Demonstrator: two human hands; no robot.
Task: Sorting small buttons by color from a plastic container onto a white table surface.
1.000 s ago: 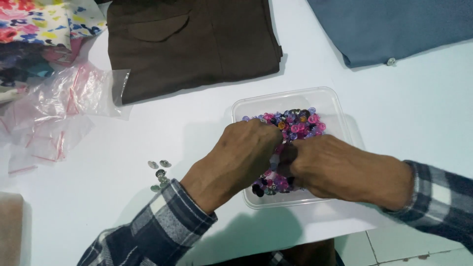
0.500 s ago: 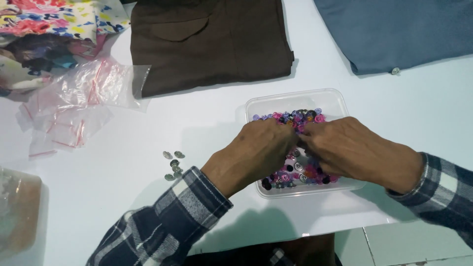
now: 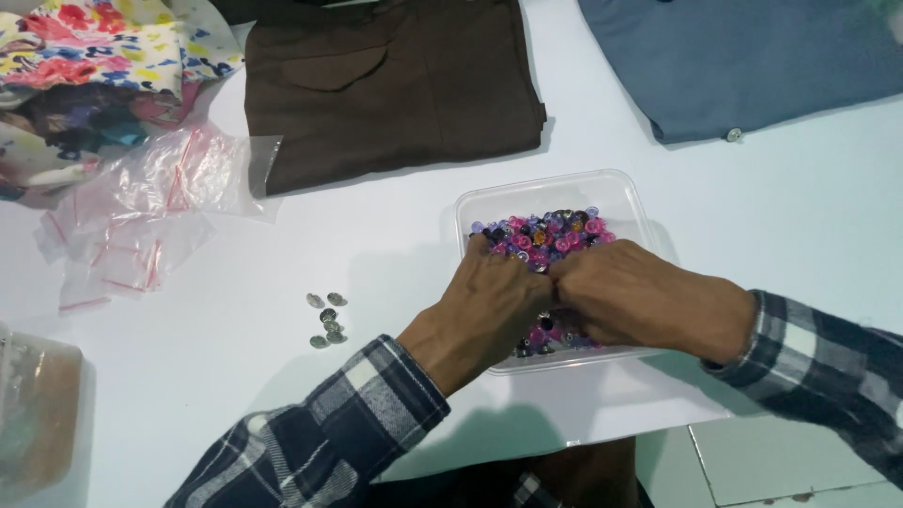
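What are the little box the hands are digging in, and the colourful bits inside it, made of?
The box looks like clear, slightly frosted plastic: the white table shows through its thin walls. The buttons seem to be glossy moulded plastic in pink, purple and blue, going by their shine. Both the left hand and right hand are buried in them.

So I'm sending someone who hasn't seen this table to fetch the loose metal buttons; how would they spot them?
Start at the clear plastic tub of pink and purple buttons, where both hands dig. Just beyond the left hand, on the bare white table, lies a small cluster of dull silver buttons: the only ones outside the tub.
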